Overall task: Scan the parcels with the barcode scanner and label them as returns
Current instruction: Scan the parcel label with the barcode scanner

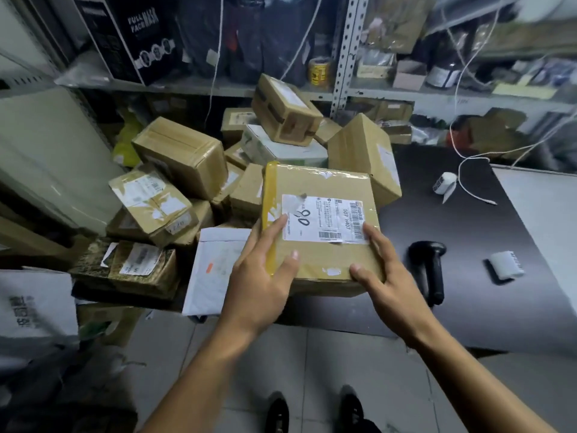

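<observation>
Two hands hold one flat parcel (pixel 318 226) at the near left edge of the dark table (pixel 468 220), just right of the heap of parcels (pixel 175 182). Left hand (pixel 259 276) lies on the near left corner with straight fingers spread over the yellow tape, thumb on top. Right hand (pixel 384 273) takes the near right corner, fingers spread along the side and thumb on the top face; neither hand curls round the box, so it looks carried or steadied by flat pressure only.

Its label (pixel 324 218) faces up, with barcodes at the right end and along the near edge, and a right fingertip touches the label's near right corner. To do this step well, I judge the parcel should be set flat on bare table near the scanner (pixel 429 267), which lies just right of it, label kept upward and fingers drawn clear of the barcodes. Then the right hand is nearest for the scanner, while the left keeps the box from sliding. A small white roll (pixel 446 182) and a white pad (pixel 507 265) lie farther right; whether either carries return labels I cannot tell.
</observation>
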`<state>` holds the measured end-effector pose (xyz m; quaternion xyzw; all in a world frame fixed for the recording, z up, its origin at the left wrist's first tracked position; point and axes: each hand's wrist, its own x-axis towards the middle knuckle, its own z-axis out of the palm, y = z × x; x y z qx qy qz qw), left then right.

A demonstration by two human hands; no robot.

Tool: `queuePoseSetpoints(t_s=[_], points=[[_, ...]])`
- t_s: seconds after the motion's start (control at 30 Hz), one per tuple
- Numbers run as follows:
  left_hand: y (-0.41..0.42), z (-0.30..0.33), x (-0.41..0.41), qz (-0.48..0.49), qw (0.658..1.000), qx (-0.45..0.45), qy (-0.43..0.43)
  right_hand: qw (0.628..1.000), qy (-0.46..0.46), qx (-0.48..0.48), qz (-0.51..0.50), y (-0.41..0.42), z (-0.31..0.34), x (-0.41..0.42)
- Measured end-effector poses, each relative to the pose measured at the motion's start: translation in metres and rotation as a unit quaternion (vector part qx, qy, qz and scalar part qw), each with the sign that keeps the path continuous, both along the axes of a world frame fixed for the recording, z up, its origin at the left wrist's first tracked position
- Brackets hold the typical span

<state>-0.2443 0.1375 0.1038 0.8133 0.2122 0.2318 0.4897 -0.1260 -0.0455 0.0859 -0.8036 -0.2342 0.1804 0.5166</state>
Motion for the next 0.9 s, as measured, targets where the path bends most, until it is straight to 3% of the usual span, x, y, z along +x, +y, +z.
queuePoseSetpoints(t_s=[0.17, 0.3, 0.5, 0.9], points=[[-0.067, -0.035, 0.048, -0.06, 0.994, 0.005, 0.087, 0.997, 0.027, -0.047, -0.047, -0.062, -0.028, 0.03], [-0.1, -0.056, 0.075, -0.065, 0.993, -0.001, 0.097, 0.995, 0.034, -0.037, -0.082, -0.099, -0.052, 0.047], [-0.12, -0.091, 0.097, -0.059, 0.984, -0.028, 0.165, 0.993, 0.084, -0.074, -0.035, -0.12, -0.089, 0.068], [-0.103, -0.122, 0.119, -0.048, 0.975, -0.05, 0.211, 0.991, 0.024, -0.129, 0.009, -0.107, -0.098, 0.102]])
